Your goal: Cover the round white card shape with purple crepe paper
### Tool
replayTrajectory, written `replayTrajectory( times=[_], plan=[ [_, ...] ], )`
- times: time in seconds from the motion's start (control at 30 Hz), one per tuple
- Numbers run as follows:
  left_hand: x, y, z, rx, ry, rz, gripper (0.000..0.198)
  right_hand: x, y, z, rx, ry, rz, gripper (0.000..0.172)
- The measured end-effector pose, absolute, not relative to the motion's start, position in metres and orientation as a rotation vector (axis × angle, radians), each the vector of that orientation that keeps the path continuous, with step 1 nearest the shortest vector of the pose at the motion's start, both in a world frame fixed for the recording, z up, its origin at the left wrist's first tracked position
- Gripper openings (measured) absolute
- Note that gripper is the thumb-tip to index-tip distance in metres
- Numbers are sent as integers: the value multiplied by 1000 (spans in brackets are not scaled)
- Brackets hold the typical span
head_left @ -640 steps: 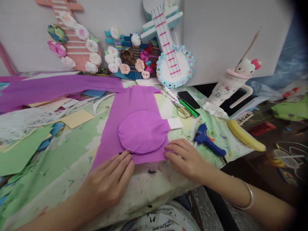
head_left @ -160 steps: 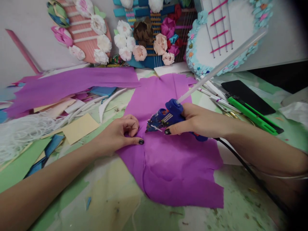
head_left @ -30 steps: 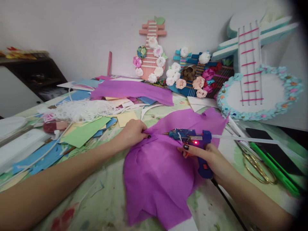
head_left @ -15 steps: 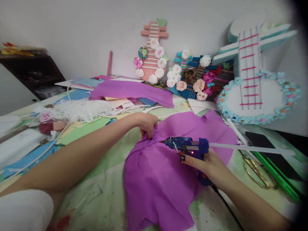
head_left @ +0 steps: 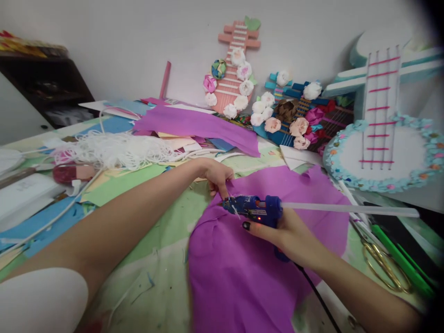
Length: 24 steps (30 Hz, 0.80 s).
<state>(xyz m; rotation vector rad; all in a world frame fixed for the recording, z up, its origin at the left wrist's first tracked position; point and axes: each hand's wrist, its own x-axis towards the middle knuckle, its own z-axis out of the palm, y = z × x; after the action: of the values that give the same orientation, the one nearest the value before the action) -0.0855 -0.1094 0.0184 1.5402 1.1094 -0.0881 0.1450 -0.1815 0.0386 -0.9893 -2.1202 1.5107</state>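
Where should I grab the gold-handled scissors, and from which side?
Take the scissors by their gold loops, probably from the near left: the loops lie at the near end, blades point away, and the green cutter lies close along their right.

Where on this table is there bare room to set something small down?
Mostly bare tablecloth shows between the left forearm and the purple sheet, bar small scraps. It's crowded at left with white cord and blue paper, at right with scissors and a green cutter.
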Motion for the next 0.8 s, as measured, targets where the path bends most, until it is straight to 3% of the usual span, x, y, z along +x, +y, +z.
replayTrajectory(
  times=[0.67, 0.8],
  plan=[
    [-85, -111, 18, 1549, 1051, -39, 24, 130, -180, 29, -1023, -2244, 1515, 21],
    [-84, -114, 19, 1568, 1059, -15, 28, 132, -178, 29, -1019, -2203, 1545, 26]
  ],
)
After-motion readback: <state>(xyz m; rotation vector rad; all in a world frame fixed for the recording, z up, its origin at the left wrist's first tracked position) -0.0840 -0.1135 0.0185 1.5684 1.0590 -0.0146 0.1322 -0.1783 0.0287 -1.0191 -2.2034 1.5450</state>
